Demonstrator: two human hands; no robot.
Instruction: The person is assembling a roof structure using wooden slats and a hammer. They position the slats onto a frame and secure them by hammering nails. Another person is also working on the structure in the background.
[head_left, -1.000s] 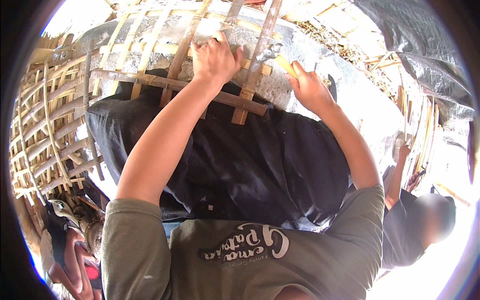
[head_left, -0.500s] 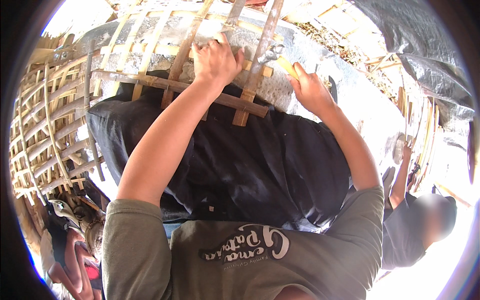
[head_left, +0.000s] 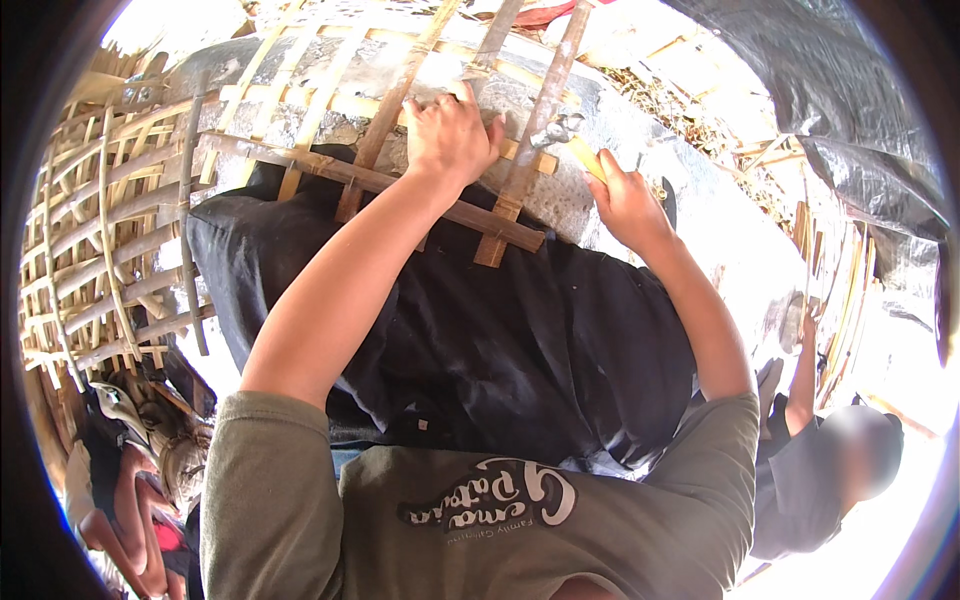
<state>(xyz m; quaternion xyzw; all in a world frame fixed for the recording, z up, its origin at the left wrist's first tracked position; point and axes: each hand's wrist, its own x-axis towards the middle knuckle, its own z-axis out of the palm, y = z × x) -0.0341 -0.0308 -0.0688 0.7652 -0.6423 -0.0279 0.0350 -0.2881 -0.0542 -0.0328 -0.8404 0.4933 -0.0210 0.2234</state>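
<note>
Far left: woven bamboo panel (head_left: pixel 110 230). The bamboo lattice (head_left: pixel 373 165) lies partly over black cloth (head_left: pixel 480 345). The left hand (head_left: pixel 450 140) touches it, fingers bent; grip cannot be determined. The hammer (head_left: pixel 584 154) meets the rightmost slat (head_left: pixel 524 165) in view; the right hand (head_left: pixel 632 205) encircles its yellow handle.

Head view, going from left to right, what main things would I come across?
Woven bamboo panels, the wearer's left hand, a hammer with a yellow handle, the wearer's right hand, a co-worker in a dark shirt.
</note>
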